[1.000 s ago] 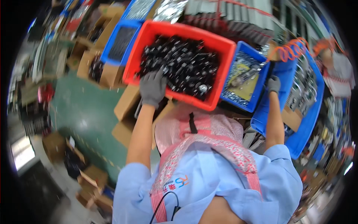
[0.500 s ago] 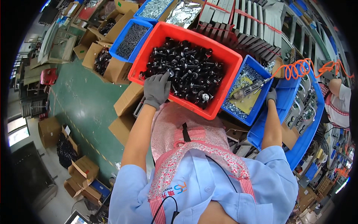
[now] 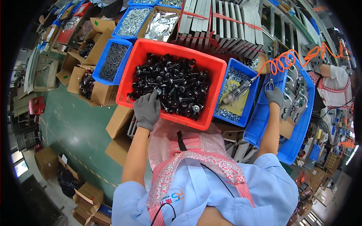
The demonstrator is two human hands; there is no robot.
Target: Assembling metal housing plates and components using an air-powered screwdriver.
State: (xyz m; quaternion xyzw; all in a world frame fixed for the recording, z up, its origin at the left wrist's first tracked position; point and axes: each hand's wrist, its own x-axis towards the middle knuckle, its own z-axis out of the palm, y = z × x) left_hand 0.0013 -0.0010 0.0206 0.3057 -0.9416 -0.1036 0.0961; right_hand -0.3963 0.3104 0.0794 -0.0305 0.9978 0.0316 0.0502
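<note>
A big red bin (image 3: 170,117) full of black wheel-like parts (image 3: 175,81) stands in front of me. My left hand (image 3: 147,109), in a grey glove, lies over the bin's near rim with its fingers curled down among the black parts; whether it holds one is hidden. My right hand (image 3: 274,96), also gloved, reaches into a long blue tray (image 3: 301,128) at the right and pinches a small metal part beside rows of metal fittings (image 3: 296,100).
Between the two hands a small blue bin (image 3: 247,113) of screws holds an air screwdriver (image 3: 235,94) on an orange coiled hose (image 3: 286,62). Blue bins of screws and cardboard boxes (image 3: 118,120) stand to the left. Another person (image 3: 333,84) works at the far right.
The view has tilted, so the bins sit lower and larger in the picture. Both hands stay at about the same places on the red bin and the blue tray.
</note>
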